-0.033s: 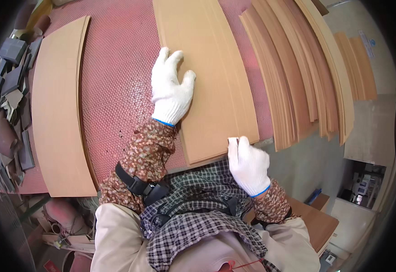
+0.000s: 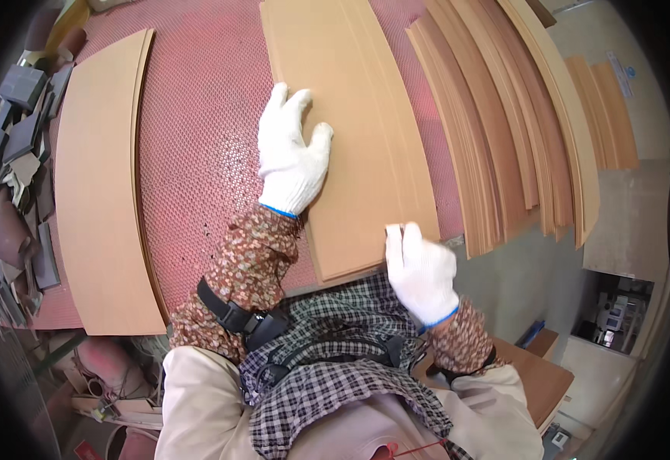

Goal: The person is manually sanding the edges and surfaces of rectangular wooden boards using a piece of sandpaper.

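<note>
A long pale wooden board (image 2: pixel 365 176) lies on the red textured mat, with the edge of another board showing beneath it. My left hand (image 2: pixel 293 157), in a white knit glove, rests on its left edge with fingers spread and thumb apart. At the near right corner, my gloved right hand (image 2: pixel 421 268) is closed in a pinch. Between its fingertips is a small folded piece (image 2: pixel 393 228), pale with a brown edge; the glove hides most of it. Its fingertips are at the board's near end, and whether they touch the wood I cannot tell.
More boards (image 2: pixel 101 184) lie stacked on the left of the red mat (image 2: pixel 189 146). Several thin boards (image 2: pixel 488 138) stand in a row at the right. Grey and brown blocks and scraps (image 2: pixel 24 138) are heaped at the far left. A brown panel (image 2: pixel 530 376) sits low on the right.
My right hand has shifted slightly away from me at the board's near end, with the small piece still pinched. My left hand stays on the board, nearly in place.
</note>
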Motion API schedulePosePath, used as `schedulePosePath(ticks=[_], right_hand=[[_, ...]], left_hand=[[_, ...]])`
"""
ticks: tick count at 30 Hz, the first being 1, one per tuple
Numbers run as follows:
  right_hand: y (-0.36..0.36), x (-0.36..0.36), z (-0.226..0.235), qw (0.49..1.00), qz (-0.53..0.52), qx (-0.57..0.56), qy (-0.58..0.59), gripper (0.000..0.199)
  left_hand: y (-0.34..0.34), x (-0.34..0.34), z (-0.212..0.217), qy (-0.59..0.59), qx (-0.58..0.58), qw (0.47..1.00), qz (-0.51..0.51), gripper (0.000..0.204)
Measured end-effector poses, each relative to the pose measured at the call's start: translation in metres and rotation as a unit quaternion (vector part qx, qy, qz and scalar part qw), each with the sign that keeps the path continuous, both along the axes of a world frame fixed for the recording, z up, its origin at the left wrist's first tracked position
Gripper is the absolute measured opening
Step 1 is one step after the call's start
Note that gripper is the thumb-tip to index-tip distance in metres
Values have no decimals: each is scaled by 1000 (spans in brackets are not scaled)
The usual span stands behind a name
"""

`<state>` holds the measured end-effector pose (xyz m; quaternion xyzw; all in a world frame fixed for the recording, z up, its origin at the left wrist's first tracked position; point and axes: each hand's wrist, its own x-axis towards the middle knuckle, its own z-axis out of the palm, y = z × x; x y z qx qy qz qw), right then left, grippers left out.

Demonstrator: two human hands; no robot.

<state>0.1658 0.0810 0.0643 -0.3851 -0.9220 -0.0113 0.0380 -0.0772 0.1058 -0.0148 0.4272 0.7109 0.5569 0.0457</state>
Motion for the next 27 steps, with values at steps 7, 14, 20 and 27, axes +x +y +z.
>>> schedulePosePath(ticks=[7, 14, 20, 27], right_hand=[[134, -110, -11, 999, 4, 23, 32, 26], [280, -237, -18, 999, -37, -34, 21, 38], [360, -315, -18, 997, -19, -68, 16, 43], [399, -354, -5, 996, -19, -79, -28, 50]], left_hand=[[5, -5, 10, -11, -34, 999, 1, 54], [13, -6, 12, -24, -63, 998, 6, 57], [19, -13, 6, -47, -36, 998, -3, 62], [2, -7, 15, -32, -52, 998, -1, 59]])
